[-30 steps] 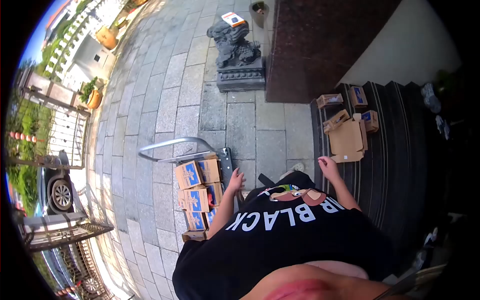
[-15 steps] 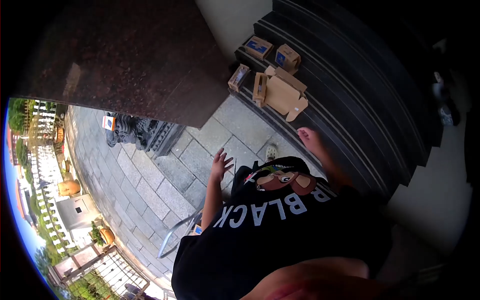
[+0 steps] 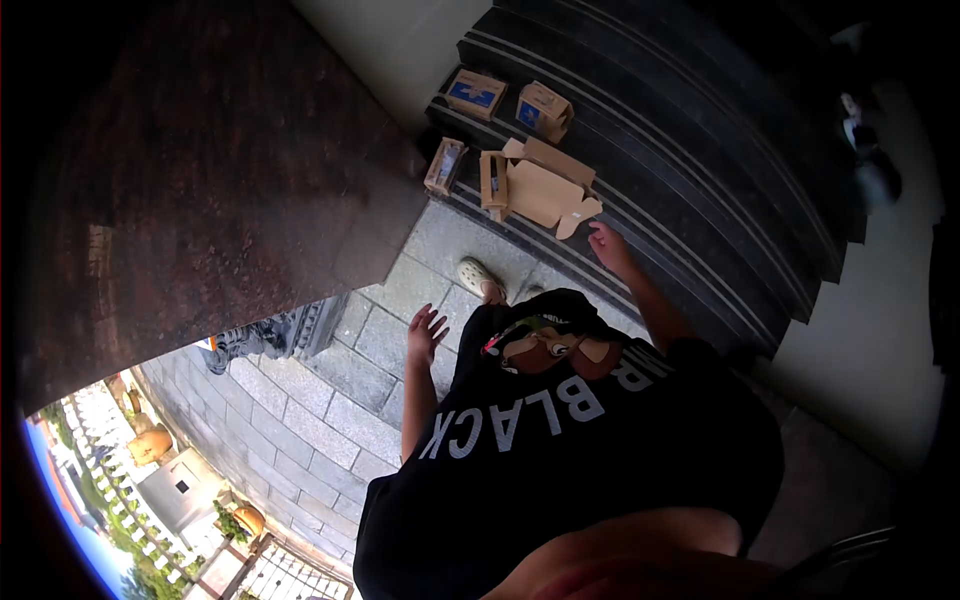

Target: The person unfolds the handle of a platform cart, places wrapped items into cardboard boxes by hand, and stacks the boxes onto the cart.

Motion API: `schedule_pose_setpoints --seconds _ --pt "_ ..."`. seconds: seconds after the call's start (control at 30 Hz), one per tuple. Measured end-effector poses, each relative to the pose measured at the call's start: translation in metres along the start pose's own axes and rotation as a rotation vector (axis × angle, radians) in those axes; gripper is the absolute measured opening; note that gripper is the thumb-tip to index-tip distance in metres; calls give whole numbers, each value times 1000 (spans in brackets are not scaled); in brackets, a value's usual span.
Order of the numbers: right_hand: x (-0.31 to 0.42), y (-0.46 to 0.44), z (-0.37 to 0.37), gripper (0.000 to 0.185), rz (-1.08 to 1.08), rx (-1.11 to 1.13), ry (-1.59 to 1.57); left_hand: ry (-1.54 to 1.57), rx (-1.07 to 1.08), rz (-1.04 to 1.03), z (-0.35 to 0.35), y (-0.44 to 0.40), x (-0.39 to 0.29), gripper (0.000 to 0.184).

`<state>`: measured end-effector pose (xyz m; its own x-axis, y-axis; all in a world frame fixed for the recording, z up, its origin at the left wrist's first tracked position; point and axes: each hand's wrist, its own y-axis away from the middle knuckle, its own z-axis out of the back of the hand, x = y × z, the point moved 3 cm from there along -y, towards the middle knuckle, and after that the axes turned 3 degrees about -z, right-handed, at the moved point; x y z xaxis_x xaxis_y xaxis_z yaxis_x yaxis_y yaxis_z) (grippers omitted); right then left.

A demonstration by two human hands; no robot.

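My left hand point(image 3: 426, 333) hangs over the grey paving with its fingers apart, holding nothing. My right hand point(image 3: 606, 243) is at the edge of the dark steps, just below the flap of an unfolded cardboard box point(image 3: 545, 192); whether it touches the flap is unclear, and its fingers look loosely spread and empty. Left of that cardboard stands a narrow open carton point(image 3: 494, 184), with another small carton point(image 3: 444, 167) beyond it. Higher on the steps sit a carton with a blue label point(image 3: 475, 93) and a second one point(image 3: 544, 111).
Dark striped steps point(image 3: 690, 170) rise at the upper right. A polished brown stone block point(image 3: 220, 180) fills the upper left, partly hiding a carved stone statue point(image 3: 250, 342). My foot in a light clog point(image 3: 480, 278) is on the paving. Plant pots stand at the lower left.
The view has swung toward the steps, and the hand cart with its boxes has left it. The cartons and cardboard are nearer my hands. A foot has stepped forward.
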<state>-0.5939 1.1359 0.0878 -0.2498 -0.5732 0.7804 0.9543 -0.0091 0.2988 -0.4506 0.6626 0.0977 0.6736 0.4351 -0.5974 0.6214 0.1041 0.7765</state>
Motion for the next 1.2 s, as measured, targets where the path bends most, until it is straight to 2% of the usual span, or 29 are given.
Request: schedule_pose_setpoints --seconds 0.03,0.1,0.13,0.23,0.3,0.37,0.43,0.5,0.53,0.63,0.67,0.77,0.8,0.83,0.9,0.93,0.97,1.0,1.03,1.07,1.1,1.17,1.2 --pt "4 -14 0 30 -2 -10 4 4 -17 -11 5 -11 -12 39" --pt "2 -42 1 27 -136 2 170 12 -31 -18 13 -30 -31 38" --pt "-29 -66 -6 24 -45 -69 257 15 -26 -24 17 -39 -45 38" --pt "-23 -109 8 22 -62 -102 269 -2 -24 -26 24 -58 -67 37" --pt "-24 -149 10 19 -123 -77 278 -93 -133 37 28 -67 -76 35" --pt "-38 -199 3 20 -117 -36 444 -180 -156 79 28 -67 -83 35" --pt "-44 -249 -2 24 -134 47 543 -294 -117 88 39 -71 -77 40" --pt "-54 -303 -16 26 -96 -86 540 -361 -202 133 44 -69 -72 36" --pt "-58 -329 -23 33 -181 -70 566 -370 -241 160 44 -69 -71 34" --pt "-73 -400 -46 37 -83 -16 641 -453 -309 236 46 -63 -59 31" --pt "-70 -415 -49 39 -153 42 536 -566 -306 229 51 -64 -50 30" --pt "-96 -459 -67 34 -89 57 634 -649 -280 210 42 -60 -41 27" --pt "-101 -472 -74 36 -178 190 674 -640 -281 231 38 -60 -41 26" --pt "-104 -481 -78 36 -179 201 666 -622 -288 236 37 -59 -38 25" --pt "-127 -491 -86 37 -192 207 698 -800 -233 174 47 -64 -29 24" --pt "-146 -503 -92 51 -308 233 687 -865 -219 147 57 -68 -21 24" --pt "-130 -501 -90 51 -307 249 685 -929 -202 117 46 -69 -30 24" --pt "-112 -501 -80 45 -335 160 644 -856 -263 190 38 -64 -36 23" --pt "-125 -506 -83 49 -393 234 664 -794 -339 179 32 -60 -41 22" --pt "-137 -510 -85 54 -448 311 686 -799 -301 197 26 -61 -49 23" --pt "-151 -513 -89 54 -446 314 683 -803 -263 209 24 -61 -52 23" --pt "-165 -518 -98 51 -252 422 997 -803 -292 165 20 -61 -51 23" --pt "-173 -518 -97 51 -242 427 994 -802 -317 126 21 -58 -49 23"
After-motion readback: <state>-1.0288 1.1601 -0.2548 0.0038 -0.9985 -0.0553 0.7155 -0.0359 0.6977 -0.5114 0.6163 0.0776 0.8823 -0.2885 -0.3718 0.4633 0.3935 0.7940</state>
